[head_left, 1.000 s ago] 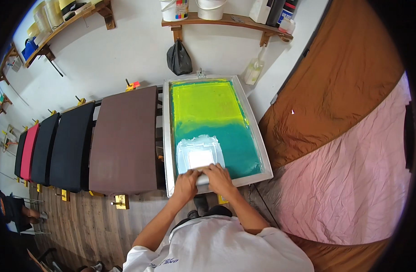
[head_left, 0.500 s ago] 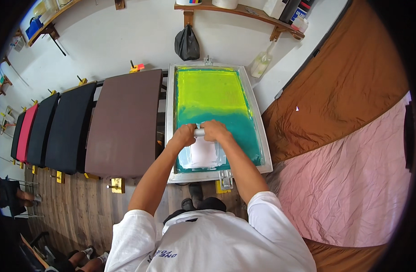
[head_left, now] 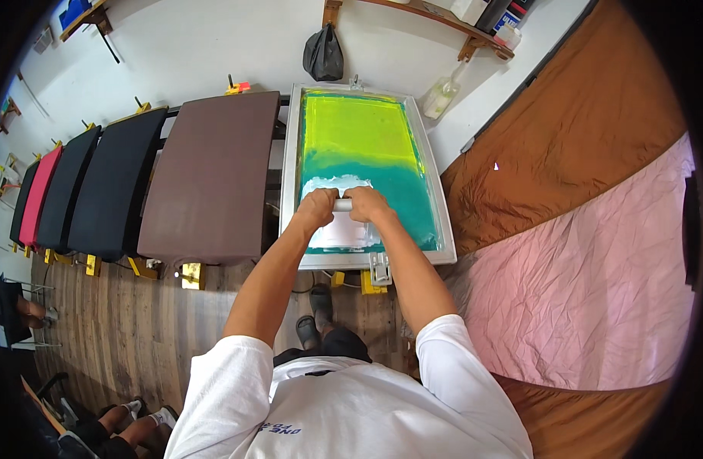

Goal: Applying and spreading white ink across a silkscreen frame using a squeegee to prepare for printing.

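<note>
Under fingers (head_left: 355,192); smooth pale bar (head_left: 343,205)

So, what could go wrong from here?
The bare left hand and bare right hand grip a pale cylindrical bar close to smeared white paste, so they could get messy. Uneven pressure might also streak that paste across the flat teal area inside the rectangular grey metal frame.

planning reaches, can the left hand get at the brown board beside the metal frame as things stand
Likely yes, if it lets go: the left hand grips the pale bar, but the brown board lies left of the metal frame with nothing on top.
</note>
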Demonstrator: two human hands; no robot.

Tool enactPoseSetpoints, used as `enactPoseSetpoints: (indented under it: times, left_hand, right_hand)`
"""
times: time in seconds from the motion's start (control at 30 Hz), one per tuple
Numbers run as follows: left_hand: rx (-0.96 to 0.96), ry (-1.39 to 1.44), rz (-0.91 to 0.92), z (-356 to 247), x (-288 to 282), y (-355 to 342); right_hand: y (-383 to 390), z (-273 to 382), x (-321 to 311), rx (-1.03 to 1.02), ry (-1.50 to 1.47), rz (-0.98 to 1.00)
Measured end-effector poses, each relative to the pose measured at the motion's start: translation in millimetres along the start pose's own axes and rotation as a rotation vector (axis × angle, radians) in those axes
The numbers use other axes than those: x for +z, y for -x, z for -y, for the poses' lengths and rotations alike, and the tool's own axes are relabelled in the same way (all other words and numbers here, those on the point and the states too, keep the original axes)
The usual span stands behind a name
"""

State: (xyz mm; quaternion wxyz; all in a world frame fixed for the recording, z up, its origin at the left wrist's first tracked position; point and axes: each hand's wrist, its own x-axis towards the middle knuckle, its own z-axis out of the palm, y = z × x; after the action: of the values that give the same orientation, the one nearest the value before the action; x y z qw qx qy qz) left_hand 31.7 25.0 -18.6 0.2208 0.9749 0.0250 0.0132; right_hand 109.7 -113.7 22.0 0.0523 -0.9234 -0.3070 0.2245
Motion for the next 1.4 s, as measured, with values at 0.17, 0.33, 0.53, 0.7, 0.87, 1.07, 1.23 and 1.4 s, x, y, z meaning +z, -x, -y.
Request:
enactPoseSetpoints:
  times: [0.17, 0.33, 0.53, 0.7, 0.87, 1.07, 1.23, 1.4]
  left_hand:
    - [-0.025, 0.027, 0.019, -7, 3, 19]
    - [-0.012, -0.008, 0.022, -17, 2, 35]
    - [-0.010, -0.013, 0.049, -21, 3, 50]
    - [0.090, -0.054, 0.199, -25, -12, 48]
    - [0.049, -0.049, 0.153, -7, -20, 3]
    - [0.075, 0.174, -0.205, -11, 25, 53]
    - [0.065, 0.084, -0.079, -41, 5, 97]
    - [0.065, -0.024, -0.017, -15, -9, 33]
  right_hand:
    - [17, 1, 11, -0.007, 0.006, 0.008]
    - [33, 3, 13, -0.016, 0.004, 0.037]
    - [48, 3, 22, -0.018, -0.016, 0.035]
    - [49, -2, 14, -0.043, 0.039, 0.148]
    - [15, 2, -8, -0.023, 0.056, 0.059]
    - [42, -6, 58, -0.157, -0.046, -0.360]
    - [98, -2, 51, -0.195, -0.119, -0.299]
    - [37, -11, 4, -0.175, -0.079, -0.064]
